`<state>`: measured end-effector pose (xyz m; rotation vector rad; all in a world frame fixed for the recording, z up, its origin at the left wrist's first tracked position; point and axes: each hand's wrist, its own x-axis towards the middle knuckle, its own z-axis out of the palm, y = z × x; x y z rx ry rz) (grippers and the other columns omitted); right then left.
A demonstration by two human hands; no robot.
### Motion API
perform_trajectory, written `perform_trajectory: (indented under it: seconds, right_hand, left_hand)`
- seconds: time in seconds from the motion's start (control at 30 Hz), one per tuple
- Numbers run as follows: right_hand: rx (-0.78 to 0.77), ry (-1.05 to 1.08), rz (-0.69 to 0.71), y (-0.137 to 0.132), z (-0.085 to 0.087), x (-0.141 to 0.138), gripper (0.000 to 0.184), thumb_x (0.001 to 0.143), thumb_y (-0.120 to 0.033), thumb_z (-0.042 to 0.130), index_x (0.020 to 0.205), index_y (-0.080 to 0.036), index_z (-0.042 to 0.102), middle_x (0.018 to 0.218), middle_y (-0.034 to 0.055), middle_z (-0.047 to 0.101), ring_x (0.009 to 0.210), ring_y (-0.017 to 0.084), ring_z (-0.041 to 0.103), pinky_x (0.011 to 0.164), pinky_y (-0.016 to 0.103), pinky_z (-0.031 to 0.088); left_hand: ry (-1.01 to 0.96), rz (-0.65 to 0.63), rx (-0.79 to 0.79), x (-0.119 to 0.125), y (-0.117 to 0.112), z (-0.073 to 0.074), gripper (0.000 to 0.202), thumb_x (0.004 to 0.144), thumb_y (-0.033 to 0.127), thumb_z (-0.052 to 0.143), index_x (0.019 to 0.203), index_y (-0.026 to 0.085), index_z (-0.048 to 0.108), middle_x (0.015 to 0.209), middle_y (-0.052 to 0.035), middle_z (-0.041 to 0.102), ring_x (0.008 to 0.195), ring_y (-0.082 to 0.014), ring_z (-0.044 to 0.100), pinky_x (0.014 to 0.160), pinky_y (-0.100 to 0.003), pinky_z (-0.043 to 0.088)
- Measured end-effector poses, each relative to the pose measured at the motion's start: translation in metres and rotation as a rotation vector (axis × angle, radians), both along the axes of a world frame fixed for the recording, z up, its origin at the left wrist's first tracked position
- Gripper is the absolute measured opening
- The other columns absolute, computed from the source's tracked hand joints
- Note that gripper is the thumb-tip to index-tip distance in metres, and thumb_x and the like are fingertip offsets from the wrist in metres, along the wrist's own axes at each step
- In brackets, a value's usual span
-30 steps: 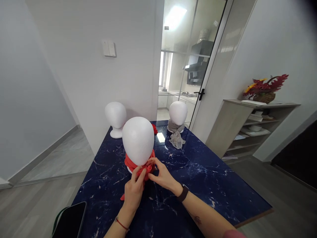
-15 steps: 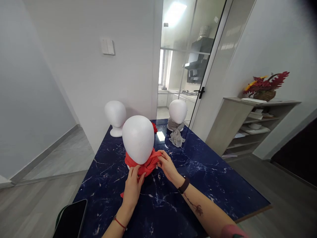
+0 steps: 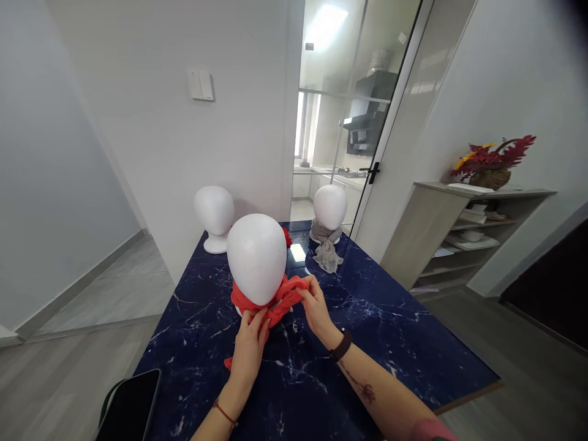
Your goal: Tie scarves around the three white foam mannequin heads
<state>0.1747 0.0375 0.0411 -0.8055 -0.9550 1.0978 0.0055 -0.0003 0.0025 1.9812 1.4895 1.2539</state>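
Observation:
A white foam head (image 3: 256, 257) stands on the dark blue marble table (image 3: 367, 331) in front of me. A red scarf (image 3: 280, 297) is wrapped round its neck. My left hand (image 3: 250, 346) pinches the scarf just below the head, fingers closed on the cloth. My right hand (image 3: 316, 306) is closed on a scarf end and holds it out to the right of the head. A red tail of the cloth hangs down to the tabletop by my left wrist.
Two more white foam heads stand at the table's far end: a bare foam head (image 3: 214, 217) on the left, a foam head with a grey scarf (image 3: 329, 211) on the right. A dark phone (image 3: 128, 407) lies at the near left edge. A shelf unit (image 3: 463, 236) with a flower basket stands right.
My right hand has moved up and to the right, drawing a scarf end out from the knot. My left hand has stayed pinched on the cloth below the head.

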Motion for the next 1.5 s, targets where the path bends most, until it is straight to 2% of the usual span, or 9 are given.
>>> perform_trajectory:
  seconds: [0.17,0.3,0.47,0.57,0.67,0.9,1.2,1.37,1.5]
  right_hand:
    - [0.060,0.040,-0.065,0.002,0.002,0.003,0.032,0.072,-0.030,0.067,0.085,-0.024,0.039,0.082,-0.0046,0.048,0.073,0.011,0.051,0.070,0.024,0.044]
    - [0.081,-0.137,-0.119,0.005,0.002,0.012,0.044,0.075,-0.034,0.067,0.108,-0.027,0.040,0.093,-0.0028,0.052,0.075,0.011,0.054,0.070,0.025,0.045]
    - [0.330,-0.897,-0.044,0.004,0.016,0.040,0.045,0.074,-0.041,0.070,0.114,-0.027,0.055,0.112,0.0033,0.055,0.103,0.019,0.054,0.089,0.033,0.039]
    - [0.410,-1.324,0.000,0.005,0.019,0.053,0.033,0.074,-0.043,0.071,0.102,-0.028,0.065,0.105,0.0033,0.060,0.096,0.019,0.055,0.086,0.035,0.034]
    - [0.405,-1.490,-0.022,0.008,0.012,0.054,0.019,0.080,-0.043,0.065,0.087,-0.025,0.068,0.085,0.0017,0.063,0.083,0.016,0.055,0.079,0.033,0.030]
    - [0.277,-1.367,-0.306,0.020,-0.007,0.030,0.019,0.088,-0.035,0.056,0.083,-0.020,0.066,0.081,0.0022,0.062,0.080,0.015,0.055,0.071,0.028,0.030]
    - [0.135,-1.063,-0.404,0.042,-0.012,0.023,0.023,0.088,-0.035,0.052,0.077,-0.019,0.065,0.078,0.0027,0.058,0.070,0.015,0.055,0.063,0.025,0.037]
    - [0.212,-0.806,-0.341,-0.001,0.012,0.009,0.013,0.083,-0.028,0.055,0.092,-0.018,0.058,0.088,0.0035,0.061,0.080,0.017,0.057,0.074,0.027,0.044]
    - [0.332,-0.922,-0.129,-0.067,0.008,-0.008,0.017,0.085,-0.024,0.053,0.102,-0.020,0.054,0.094,0.0043,0.061,0.084,0.016,0.058,0.077,0.027,0.046]
  left_hand:
    - [-0.002,0.023,0.029,0.001,0.000,-0.003,0.025,0.090,0.030,0.042,0.107,0.022,0.059,0.106,-0.0069,0.054,0.092,-0.0205,0.062,0.081,-0.037,0.053]
    - [0.009,0.043,0.017,0.001,0.000,-0.003,0.024,0.090,0.031,0.043,0.107,0.022,0.057,0.103,-0.0071,0.053,0.087,-0.0205,0.062,0.078,-0.037,0.052]
    - [0.015,0.043,0.005,-0.001,0.000,-0.003,0.022,0.090,0.029,0.042,0.106,0.022,0.055,0.104,-0.0073,0.052,0.089,-0.0212,0.060,0.078,-0.037,0.050]
    - [0.015,0.066,-0.005,-0.001,0.000,-0.002,0.018,0.089,0.029,0.042,0.098,0.021,0.056,0.102,-0.0074,0.051,0.085,-0.0215,0.059,0.074,-0.037,0.049]
    - [-0.009,0.107,-0.017,-0.002,-0.001,0.000,0.016,0.087,0.030,0.044,0.094,0.021,0.055,0.098,-0.0067,0.050,0.078,-0.0202,0.058,0.071,-0.036,0.048]
    - [-0.141,0.138,-0.086,-0.013,-0.003,0.001,0.017,0.079,0.037,0.053,0.074,0.020,0.052,0.084,-0.0012,0.045,0.056,-0.0135,0.049,0.058,-0.032,0.046]
    - [-0.080,0.201,-0.138,-0.030,0.002,-0.007,0.017,0.071,0.035,0.056,0.064,0.020,0.053,0.074,-0.0013,0.047,0.056,-0.0150,0.048,0.058,-0.031,0.042]
    - [-0.287,0.166,-0.211,-0.019,0.002,-0.007,0.024,0.068,0.041,0.060,0.075,0.019,0.059,0.079,-0.0042,0.056,0.063,-0.0180,0.055,0.062,-0.032,0.044]
    - [-0.548,0.106,-0.341,-0.012,0.000,-0.004,0.037,0.062,0.047,0.067,0.081,0.017,0.058,0.083,-0.0059,0.062,0.074,-0.0206,0.059,0.068,-0.032,0.046]
